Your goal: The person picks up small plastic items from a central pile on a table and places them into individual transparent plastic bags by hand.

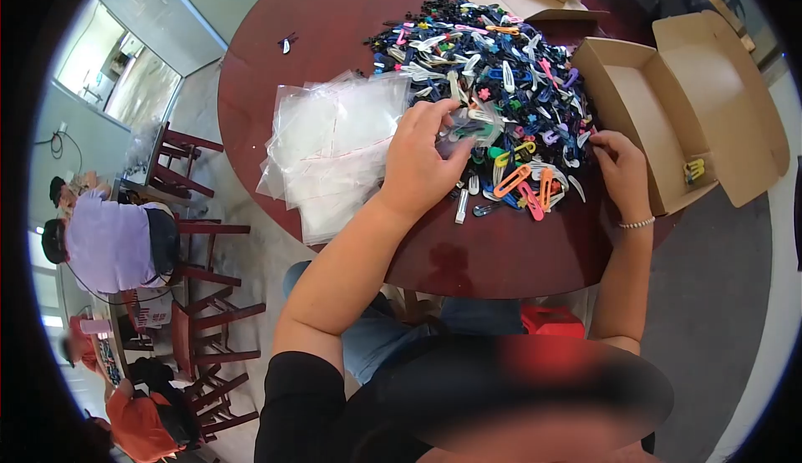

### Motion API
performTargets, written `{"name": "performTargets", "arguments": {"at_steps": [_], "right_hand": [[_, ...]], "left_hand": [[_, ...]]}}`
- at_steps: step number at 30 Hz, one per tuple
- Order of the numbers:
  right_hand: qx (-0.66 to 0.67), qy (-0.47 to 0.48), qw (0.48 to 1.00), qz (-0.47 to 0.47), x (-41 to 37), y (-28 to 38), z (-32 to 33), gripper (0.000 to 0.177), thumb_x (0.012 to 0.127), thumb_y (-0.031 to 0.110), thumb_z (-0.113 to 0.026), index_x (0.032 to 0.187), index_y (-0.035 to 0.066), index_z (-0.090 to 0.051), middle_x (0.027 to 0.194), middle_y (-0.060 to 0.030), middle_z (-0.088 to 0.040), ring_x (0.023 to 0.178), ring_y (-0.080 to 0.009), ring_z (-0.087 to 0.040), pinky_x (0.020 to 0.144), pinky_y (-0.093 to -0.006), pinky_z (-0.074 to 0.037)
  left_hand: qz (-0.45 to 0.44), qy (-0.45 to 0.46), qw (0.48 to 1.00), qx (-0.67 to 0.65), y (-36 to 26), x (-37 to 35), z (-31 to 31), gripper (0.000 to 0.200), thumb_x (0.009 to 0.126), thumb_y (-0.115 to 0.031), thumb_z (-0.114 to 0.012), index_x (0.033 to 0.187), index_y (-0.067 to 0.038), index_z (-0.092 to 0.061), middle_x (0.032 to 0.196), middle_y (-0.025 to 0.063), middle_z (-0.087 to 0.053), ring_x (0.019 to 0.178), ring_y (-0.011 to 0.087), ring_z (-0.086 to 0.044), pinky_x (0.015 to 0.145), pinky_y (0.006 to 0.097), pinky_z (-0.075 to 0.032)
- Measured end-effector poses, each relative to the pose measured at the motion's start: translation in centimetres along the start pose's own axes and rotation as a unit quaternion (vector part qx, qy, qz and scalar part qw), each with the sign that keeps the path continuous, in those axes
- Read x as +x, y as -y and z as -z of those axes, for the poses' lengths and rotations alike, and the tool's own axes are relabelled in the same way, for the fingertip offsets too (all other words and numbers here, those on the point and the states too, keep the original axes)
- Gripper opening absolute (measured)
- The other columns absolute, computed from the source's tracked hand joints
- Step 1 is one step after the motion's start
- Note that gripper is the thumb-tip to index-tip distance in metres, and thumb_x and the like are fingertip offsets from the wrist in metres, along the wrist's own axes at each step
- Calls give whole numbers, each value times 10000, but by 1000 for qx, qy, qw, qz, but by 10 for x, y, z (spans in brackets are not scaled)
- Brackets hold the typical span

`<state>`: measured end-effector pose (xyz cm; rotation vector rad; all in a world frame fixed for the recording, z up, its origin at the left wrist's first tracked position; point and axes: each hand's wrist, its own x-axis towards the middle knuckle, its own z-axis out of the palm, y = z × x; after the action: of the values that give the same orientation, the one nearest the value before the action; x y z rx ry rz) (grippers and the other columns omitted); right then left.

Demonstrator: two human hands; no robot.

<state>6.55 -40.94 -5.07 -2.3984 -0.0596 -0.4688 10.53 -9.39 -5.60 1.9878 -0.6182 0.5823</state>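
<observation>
Gripping a bag (476, 128), likely light, limp, slippery and best held by its edge, the left hand (423, 158) has it over the clips (520, 87); whether the right hand (621, 166) grips anything is unclear.

The left arm (332, 283) reaches forward and inward, its elbow bent, and the left hand (420, 152) curls its fingers toward the thumb in a loose grip, back of the hand upward. The right arm (624, 283) runs more directly forward; the right hand (622, 169) turns inward, fingers bent, with thumb and index fingertip close together. The two hands are well apart.
</observation>
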Motion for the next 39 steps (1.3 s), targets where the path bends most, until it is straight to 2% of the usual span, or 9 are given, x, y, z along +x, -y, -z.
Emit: {"name": "performTargets", "arguments": {"at_steps": [5, 8, 14, 16, 18, 28, 34, 37, 39], "right_hand": [[-119, 18, 990, 66, 9, -10, -17, 270, 762, -14, -650, 1032, 2, -649, 1076, -104, -616, 798, -258, -620, 751, -320, -499], [-175, 13, 982, 67, 7, -11, -14, 220, 790, 29, -666, 1006, -7, -653, 1012, -114, -624, 809, -265, -621, 761, -327, -498], [-42, -98, 994, 4, -5, 6, -1, 122, 848, 86, -661, 872, -34, -661, 846, -116, -643, 758, -233, -623, 698, -307, -483], [-33, -79, 996, 4, -19, 13, 8, 132, 823, 86, -682, 858, -39, -659, 797, -108, -640, 722, -204, -616, 667, -294, -471], [3, 72, 996, -47, -34, 21, 11, 155, 785, 87, -715, 856, -39, -658, 775, -105, -635, 705, -188, -607, 658, -298, -472], [-85, -2, 996, 9, -51, 7, -11, 133, 785, 78, -684, 817, -11, -591, 745, -105, -563, 662, -208, -545, 626, -319, -442], [78, 4, 997, -11, -30, 92, -1, 70, 826, 23, -652, 858, -2, -594, 743, -87, -559, 605, -167, -527, 564, -275, -421], [-18, -11, 970, 241, -11, 129, -8, 49, 829, 31, -657, 848, 27, -612, 762, -81, -591, 610, -210, -557, 566, -296, -454], [-89, 13, 956, 280, 3, 135, -14, 57, 809, 43, -664, 847, 39, -623, 777, -79, -603, 639, -231, -578, 582, -314, -473]], "left_hand": [[-1, 3, 1000, 1, -2, 1, 1, 417, 691, -54, -735, 1074, -34, -572, 846, 96, -548, 798, 266, -550, 728, 361, -460], [2, -1, 1000, -2, -3, 1, 1, 402, 702, -52, -741, 1070, -36, -580, 849, 97, -556, 784, 255, -563, 715, 348, -470], [-15, -3, 1000, 10, -2, -1, 1, 411, 699, -51, -746, 1075, -37, -580, 856, 98, -561, 782, 250, -567, 709, 341, -473], [-1, -3, 1000, 5, -3, 0, 0, 410, 699, -50, -745, 1074, -36, -581, 857, 97, -561, 783, 251, -567, 715, 340, -472], [-1, -3, 1000, 3, -2, -1, 0, 409, 699, -49, -745, 1073, -35, -581, 856, 97, -561, 785, 250, -567, 716, 341, -472], [-10, 12, 1000, 3, 0, -3, -2, 380, 701, -77, -722, 1047, -41, -570, 860, 111, -549, 827, 300, -557, 733, 389, -458], [-56, -6, 997, 50, -5, -3, 2, 435, 687, -65, -736, 1086, -38, -564, 884, 116, -549, 839, 297, -553, 750, 368, -460], [-70, -2, 996, 52, -7, -4, 1, 463, 684, -67, -736, 1112, -40, -561, 914, 113, -554, 861, 295, -553, 761, 375, -465], [-68, 1, 996, 52, -8, -5, 2, 468, 682, -70, -739, 1114, -40, -561, 915, 113, -557, 864, 295, -554, 763, 376, -467]]}}
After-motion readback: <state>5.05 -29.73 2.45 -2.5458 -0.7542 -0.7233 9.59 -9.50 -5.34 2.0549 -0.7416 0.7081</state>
